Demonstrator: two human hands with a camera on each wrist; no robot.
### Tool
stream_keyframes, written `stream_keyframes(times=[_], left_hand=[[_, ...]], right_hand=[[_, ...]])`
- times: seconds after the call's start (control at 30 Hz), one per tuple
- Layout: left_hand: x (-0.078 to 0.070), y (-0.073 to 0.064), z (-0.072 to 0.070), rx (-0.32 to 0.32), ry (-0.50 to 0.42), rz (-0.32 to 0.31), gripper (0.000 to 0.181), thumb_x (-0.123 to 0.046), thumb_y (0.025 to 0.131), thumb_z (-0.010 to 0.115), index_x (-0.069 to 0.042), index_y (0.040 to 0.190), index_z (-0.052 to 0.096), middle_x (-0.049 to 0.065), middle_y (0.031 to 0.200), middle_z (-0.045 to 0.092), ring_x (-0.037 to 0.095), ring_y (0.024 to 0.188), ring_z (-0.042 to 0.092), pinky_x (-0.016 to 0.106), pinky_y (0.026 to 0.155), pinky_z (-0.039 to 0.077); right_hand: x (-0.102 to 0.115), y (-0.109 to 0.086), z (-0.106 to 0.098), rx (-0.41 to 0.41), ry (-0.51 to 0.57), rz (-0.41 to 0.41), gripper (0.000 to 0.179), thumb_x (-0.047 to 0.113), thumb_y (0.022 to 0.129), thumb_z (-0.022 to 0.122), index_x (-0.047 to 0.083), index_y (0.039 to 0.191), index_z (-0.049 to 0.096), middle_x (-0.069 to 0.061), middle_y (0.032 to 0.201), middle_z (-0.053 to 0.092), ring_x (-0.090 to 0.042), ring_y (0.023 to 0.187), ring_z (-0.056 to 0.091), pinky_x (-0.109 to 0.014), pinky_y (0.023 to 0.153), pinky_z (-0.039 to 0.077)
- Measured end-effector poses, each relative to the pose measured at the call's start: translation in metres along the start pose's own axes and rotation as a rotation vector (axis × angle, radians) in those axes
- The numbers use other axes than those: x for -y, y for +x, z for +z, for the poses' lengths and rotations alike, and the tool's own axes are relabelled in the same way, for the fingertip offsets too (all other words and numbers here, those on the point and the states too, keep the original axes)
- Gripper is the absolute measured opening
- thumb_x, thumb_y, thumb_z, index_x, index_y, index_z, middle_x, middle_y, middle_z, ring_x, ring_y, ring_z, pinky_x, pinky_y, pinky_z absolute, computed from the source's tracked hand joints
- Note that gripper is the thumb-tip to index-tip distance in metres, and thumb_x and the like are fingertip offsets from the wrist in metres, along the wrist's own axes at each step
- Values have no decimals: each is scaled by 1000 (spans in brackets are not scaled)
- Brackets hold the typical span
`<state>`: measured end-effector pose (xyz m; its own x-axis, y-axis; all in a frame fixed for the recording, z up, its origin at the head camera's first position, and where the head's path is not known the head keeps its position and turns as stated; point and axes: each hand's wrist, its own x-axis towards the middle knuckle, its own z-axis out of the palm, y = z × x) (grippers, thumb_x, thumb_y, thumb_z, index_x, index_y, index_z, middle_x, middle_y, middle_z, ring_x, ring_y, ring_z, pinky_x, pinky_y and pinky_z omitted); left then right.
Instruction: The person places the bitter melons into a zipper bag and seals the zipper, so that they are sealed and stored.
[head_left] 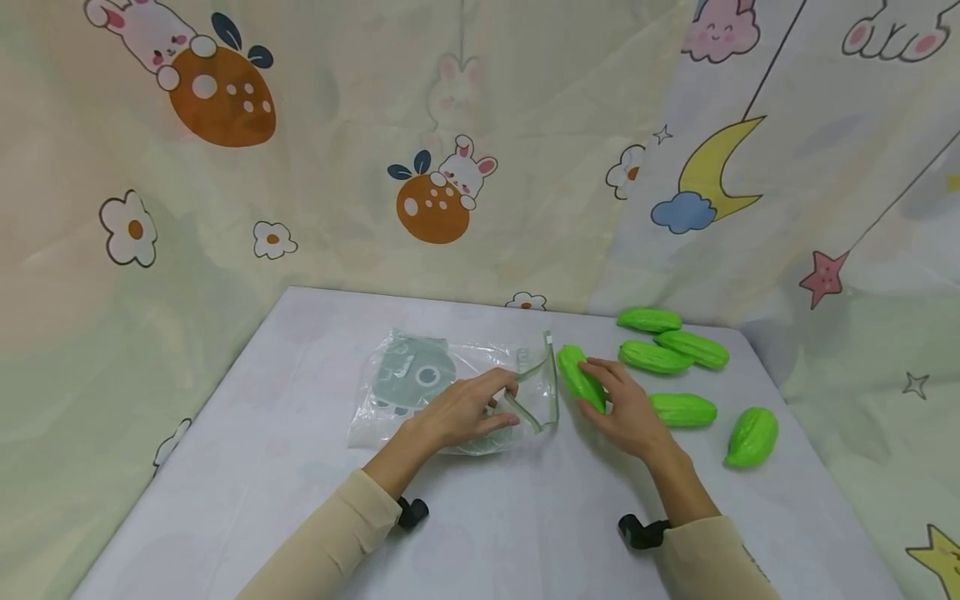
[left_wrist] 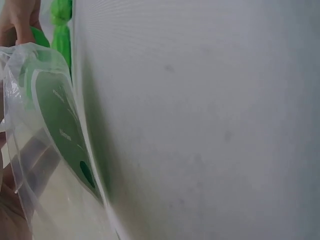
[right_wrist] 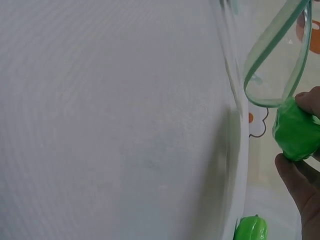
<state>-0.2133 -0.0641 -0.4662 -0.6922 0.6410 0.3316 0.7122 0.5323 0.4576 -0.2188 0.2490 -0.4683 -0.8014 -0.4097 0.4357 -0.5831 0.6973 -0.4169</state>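
A clear zip bag [head_left: 427,417] with a green cartoon print lies on the table, its green-edged mouth [right_wrist: 272,60] facing right and gaping. My left hand [head_left: 468,408] grips the bag by its mouth, with curled fingers that show through the plastic in the left wrist view. Just right of the mouth, my right hand [head_left: 626,408] holds a bright green ridged gourd [head_left: 576,375] between thumb and fingers. In the right wrist view this gourd [right_wrist: 297,130] is right at the bag's edge, off the table.
Several more green gourds lie to the right: a group [head_left: 656,357] at the back right, one [head_left: 686,410] behind the right hand and one [head_left: 752,437] nearer the table's right edge. A printed cloth [head_left: 540,208] hangs behind the white table [head_left: 510,533].
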Motion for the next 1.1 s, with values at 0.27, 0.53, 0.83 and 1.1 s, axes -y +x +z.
stream_keyframes(times=[0.27,0.53,0.83,1.1], left_hand=[[-2,-2,1,-12,-16,10,41,-38,96,73,-18,126,54,0,139,60,15,91,73,26,79,57],[-1,0,2,-20,10,19,41,-37,97,73,-17,126,54,-4,137,59,15,92,73,25,77,56],[0,-2,-2,-28,32,32,38,-36,96,74,-20,123,53,-2,137,60,15,91,73,25,75,56],[-1,-3,-3,-14,47,45,38,-39,97,72,-21,125,53,-8,130,61,14,90,72,24,73,55]], right_hand=[[6,-2,7,50,0,-4,58,13,90,80,8,143,57,-16,144,53,-36,124,60,-49,88,58],[9,3,7,71,21,-5,60,13,90,80,8,144,54,-14,143,52,-36,125,58,-49,86,59],[14,10,9,128,28,22,57,18,94,77,9,145,53,-13,148,54,-34,123,62,-45,83,60],[15,10,15,114,72,35,53,17,91,80,14,141,62,-12,142,53,-29,108,65,-44,79,60]])
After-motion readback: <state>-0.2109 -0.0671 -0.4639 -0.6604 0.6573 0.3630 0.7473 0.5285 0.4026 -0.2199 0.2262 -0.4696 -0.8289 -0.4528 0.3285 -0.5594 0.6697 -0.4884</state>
